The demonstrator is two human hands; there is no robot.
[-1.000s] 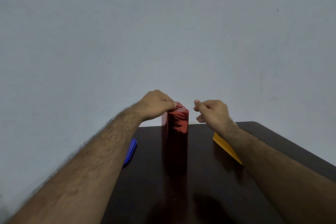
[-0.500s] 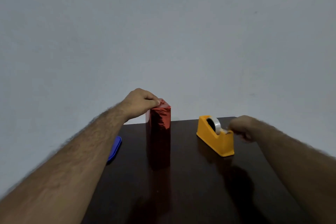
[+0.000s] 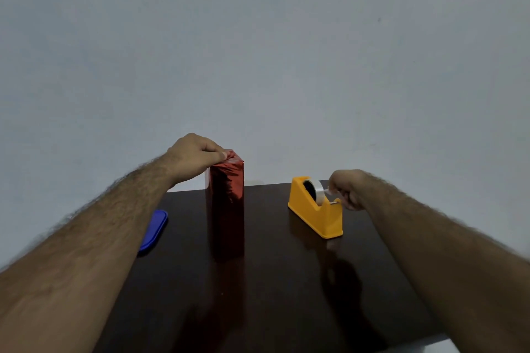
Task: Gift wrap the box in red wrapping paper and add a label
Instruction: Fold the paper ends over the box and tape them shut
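surface: dark table [image 3: 272, 295] | on it: upright red-wrapped box [image 3: 226, 209]; yellow tape dispenser [image 3: 315, 215]; blue lid [image 3: 153, 231]

The setting looks like a plain room in a home or small office, though which one cannot be told. A bare grey-white wall [image 3: 258, 51] fills the upper frame. In the lower half stands a dark glossy wooden table [image 3: 272, 295], carrying a yellow desk tape dispenser [image 3: 315, 212] at centre right.
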